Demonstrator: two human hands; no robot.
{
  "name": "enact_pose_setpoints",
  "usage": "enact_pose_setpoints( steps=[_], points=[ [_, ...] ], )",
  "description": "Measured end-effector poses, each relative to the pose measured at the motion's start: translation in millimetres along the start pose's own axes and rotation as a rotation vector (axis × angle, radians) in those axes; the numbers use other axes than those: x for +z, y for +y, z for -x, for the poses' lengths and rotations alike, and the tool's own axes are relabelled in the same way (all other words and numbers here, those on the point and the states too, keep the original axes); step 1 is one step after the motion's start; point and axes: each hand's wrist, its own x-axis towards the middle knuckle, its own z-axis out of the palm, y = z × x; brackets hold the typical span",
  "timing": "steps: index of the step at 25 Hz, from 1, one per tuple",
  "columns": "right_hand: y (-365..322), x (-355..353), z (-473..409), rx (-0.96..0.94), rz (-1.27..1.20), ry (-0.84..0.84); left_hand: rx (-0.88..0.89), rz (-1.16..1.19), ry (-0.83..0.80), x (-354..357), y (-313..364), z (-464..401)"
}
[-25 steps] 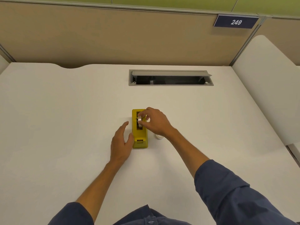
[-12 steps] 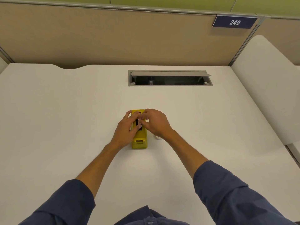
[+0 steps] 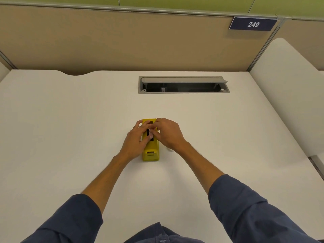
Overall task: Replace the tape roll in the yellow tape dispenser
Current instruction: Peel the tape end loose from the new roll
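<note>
The yellow tape dispenser (image 3: 151, 153) lies on the white desk (image 3: 70, 128), its cutter end toward me. My left hand (image 3: 134, 142) clasps its left side, thumb across the top slot. My right hand (image 3: 166, 133) pinches the tape roll (image 3: 151, 131) from the right, in the dispenser's dark well; most of the roll is hidden by my fingers. Just right of the dispenser, a small white object (image 3: 170, 150) peeks out from under my right wrist.
A grey cable hatch (image 3: 184, 85) stands open in the desk beyond the dispenser. A tan partition (image 3: 122, 41) with a "249" sign (image 3: 253, 24) closes the back. A white side panel (image 3: 289, 95) rises on the right.
My left hand moved from beside the dispenser's near end up onto its left side and top. My right hand stayed on the tape roll at the well.
</note>
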Motion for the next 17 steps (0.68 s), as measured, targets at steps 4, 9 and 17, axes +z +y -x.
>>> enact_pose_setpoints(
  steps=[4, 9, 17],
  points=[
    [-1, -3, 0, 0.013, 0.01, -0.016, 0.002, -0.003, -0.002, 0, 0, 0],
    [-5, -2, 7, 0.014, 0.014, -0.04, 0.008, -0.003, -0.001, -2, 2, 2],
    [-11, 4, 22, 0.012, 0.027, -0.008, 0.004, -0.133, -0.008, -1, 0, 2]
  ],
)
